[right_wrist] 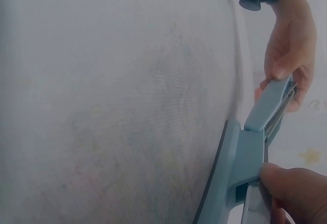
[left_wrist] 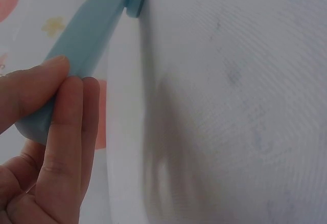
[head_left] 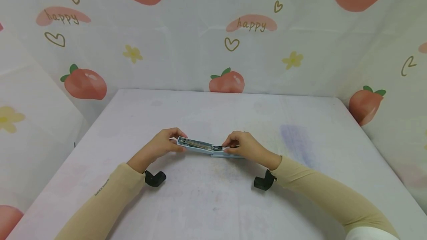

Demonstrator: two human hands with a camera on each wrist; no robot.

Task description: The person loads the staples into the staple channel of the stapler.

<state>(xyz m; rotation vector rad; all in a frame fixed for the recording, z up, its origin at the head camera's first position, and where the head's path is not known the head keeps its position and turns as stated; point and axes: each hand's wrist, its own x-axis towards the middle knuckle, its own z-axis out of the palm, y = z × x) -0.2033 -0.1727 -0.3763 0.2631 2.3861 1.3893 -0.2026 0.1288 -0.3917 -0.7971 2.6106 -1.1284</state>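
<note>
A light blue stapler is folded wide apart over the table, its top arm swung out to the left with the metal inside facing up. My left hand pinches the end of that arm between thumb and fingers; the left wrist view shows the arm's smooth blue outside. On the other side, my right hand grips the stapler near its hinge, thumb against the body. The stapler's base lies low at the table surface. What the right fingertips cover is partly hidden.
A white cloth with faint stains covers the table. Behind it hangs a white curtain printed with peaches, hearts and flowers. Black wrist-worn devices sit at both sleeve cuffs.
</note>
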